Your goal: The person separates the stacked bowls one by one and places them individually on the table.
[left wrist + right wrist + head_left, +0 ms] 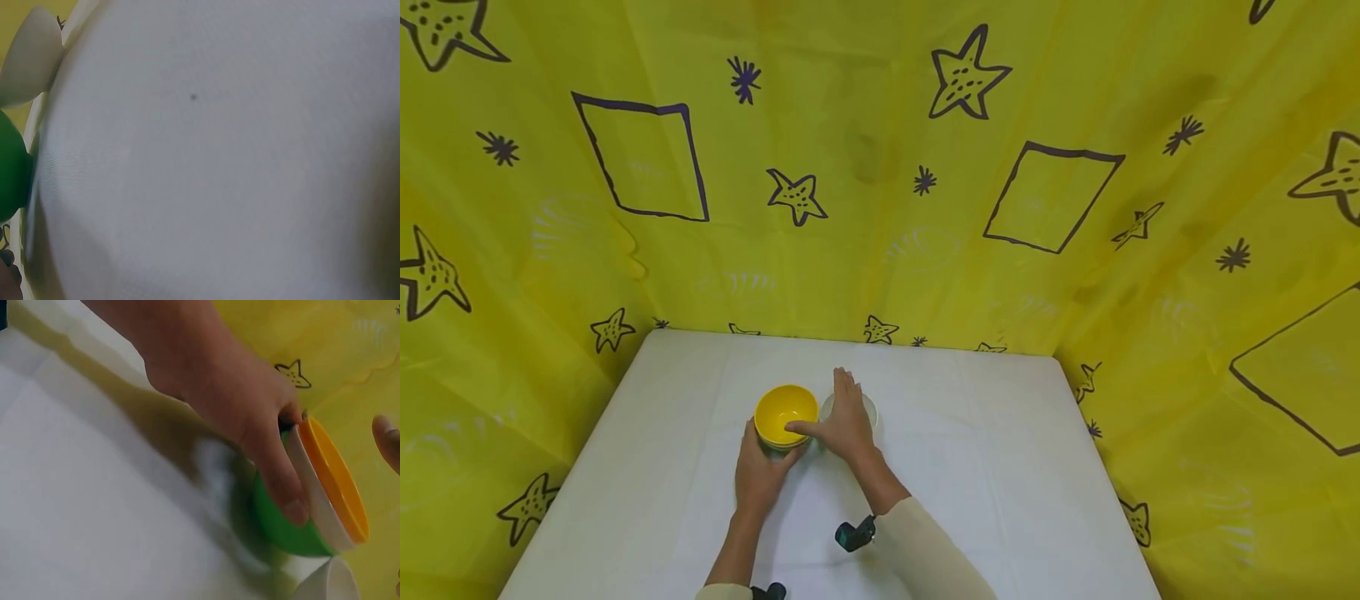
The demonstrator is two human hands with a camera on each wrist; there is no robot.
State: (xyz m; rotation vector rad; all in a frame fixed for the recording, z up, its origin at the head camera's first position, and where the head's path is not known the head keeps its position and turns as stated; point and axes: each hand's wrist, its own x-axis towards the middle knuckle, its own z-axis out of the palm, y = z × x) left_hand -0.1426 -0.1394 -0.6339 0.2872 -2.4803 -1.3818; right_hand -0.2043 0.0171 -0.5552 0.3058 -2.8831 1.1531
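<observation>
Three nested bowls stand left of the table's middle: a yellow bowl (784, 403) on top, a white bowl (320, 499) under it and a green bowl (284, 526) outermost. My left hand (758, 473) grips this stack from its near left side, the thumb lying along the outer walls in the right wrist view. A separate white bowl (870, 410) sits close to the right of the stack. Over it hovers my right hand (846, 421), fingers straight, its thumb reaching across the yellow bowl's rim; whether it touches I cannot tell.
A white cloth covers the table (985, 467). Yellow curtains (865, 275) with drawn stars hang behind it and on both sides. Dark wrist cameras (854, 534) are strapped to both forearms.
</observation>
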